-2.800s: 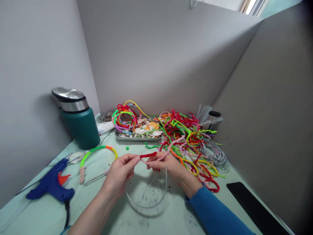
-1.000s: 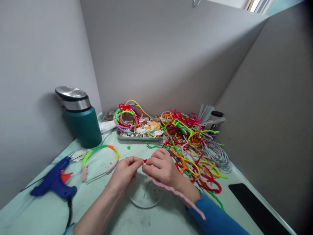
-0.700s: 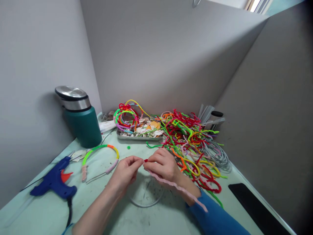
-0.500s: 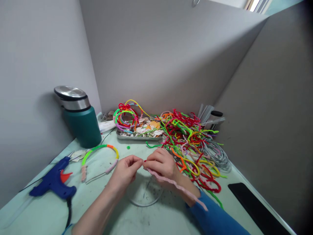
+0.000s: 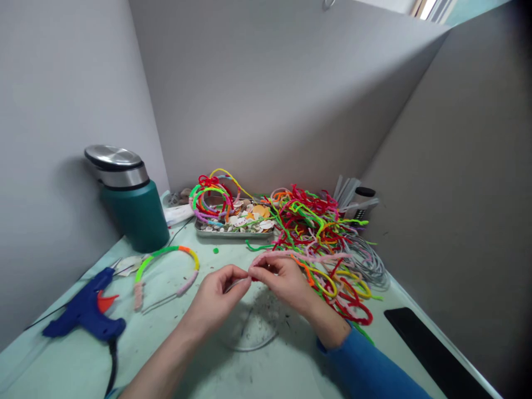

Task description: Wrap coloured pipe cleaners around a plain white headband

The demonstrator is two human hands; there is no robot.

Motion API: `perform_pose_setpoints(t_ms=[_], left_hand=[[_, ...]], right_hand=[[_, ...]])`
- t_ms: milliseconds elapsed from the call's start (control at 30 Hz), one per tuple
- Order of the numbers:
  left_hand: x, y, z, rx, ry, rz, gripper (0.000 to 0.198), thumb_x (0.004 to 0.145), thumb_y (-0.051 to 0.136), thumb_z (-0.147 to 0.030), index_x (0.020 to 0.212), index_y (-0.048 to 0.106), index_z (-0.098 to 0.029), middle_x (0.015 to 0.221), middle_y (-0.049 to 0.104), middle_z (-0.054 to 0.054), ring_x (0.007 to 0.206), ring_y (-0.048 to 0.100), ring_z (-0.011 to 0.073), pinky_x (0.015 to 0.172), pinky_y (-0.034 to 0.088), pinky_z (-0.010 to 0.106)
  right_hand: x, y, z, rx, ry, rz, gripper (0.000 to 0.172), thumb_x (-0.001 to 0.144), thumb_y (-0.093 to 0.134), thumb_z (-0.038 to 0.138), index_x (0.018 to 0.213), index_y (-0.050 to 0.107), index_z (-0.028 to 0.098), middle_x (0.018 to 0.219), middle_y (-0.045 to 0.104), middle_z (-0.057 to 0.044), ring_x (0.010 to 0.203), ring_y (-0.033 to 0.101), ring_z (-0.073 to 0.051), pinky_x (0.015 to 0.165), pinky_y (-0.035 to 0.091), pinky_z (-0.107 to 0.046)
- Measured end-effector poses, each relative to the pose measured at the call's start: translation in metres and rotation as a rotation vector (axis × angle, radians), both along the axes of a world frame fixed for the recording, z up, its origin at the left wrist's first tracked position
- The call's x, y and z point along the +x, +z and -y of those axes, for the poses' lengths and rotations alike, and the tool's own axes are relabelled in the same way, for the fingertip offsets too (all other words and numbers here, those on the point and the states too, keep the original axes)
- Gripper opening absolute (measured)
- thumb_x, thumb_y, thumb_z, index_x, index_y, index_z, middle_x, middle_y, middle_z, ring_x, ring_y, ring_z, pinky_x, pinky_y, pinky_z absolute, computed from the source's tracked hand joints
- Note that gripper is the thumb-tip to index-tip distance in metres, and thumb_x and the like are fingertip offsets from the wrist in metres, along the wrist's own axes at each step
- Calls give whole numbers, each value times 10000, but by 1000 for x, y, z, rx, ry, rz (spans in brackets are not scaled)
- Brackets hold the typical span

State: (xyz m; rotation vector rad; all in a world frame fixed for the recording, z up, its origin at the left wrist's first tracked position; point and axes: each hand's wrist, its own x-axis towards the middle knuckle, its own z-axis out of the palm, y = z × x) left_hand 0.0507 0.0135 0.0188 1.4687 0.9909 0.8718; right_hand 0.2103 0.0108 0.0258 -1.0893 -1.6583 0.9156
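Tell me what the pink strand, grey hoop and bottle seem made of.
Pink strand: probably chenille, given its thick, matte, soft look.
Grey hoop: smooth and thin; wire or plastic, I can't tell.
Bottle: matte teal body, perhaps painted metal; lid likely steel, from its silvery sheen.

Pink strand (image 5: 307, 256) at 5 o'clock looks fuzzy; bottle (image 5: 135, 216) at 9 o'clock, matt with glossy metal lid (image 5: 114, 155).

From my head, above and behind my left hand (image 5: 216, 295) and right hand (image 5: 288, 282), my single view faces forward and down, taking in the bench (image 5: 257, 378) around them and the grey wall (image 5: 270, 100) beyond.
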Motion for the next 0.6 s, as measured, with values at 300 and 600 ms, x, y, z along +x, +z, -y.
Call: perform_pose_setpoints(t_ms=[300,600], left_hand=[[-1,-3,-4,-54,89,5,311,730,567,-459,681,551,-152,443,346,-91,386,278,57,387,211,188],[-1,-9,-6,-22,125,-40,337,764,510,-466,600,480,-174,429,321,-91,376,292,61,377,214,184]], right_hand=[[3,10,5,170,67,245,73,795,601,142,829,658,171,793,635,-10,752,564,-123,665,411,-217],[-3,1,10,372,-10,478,88,843,528,189,834,607,152,797,602,-44,743,527,-141,666,388,-255]])
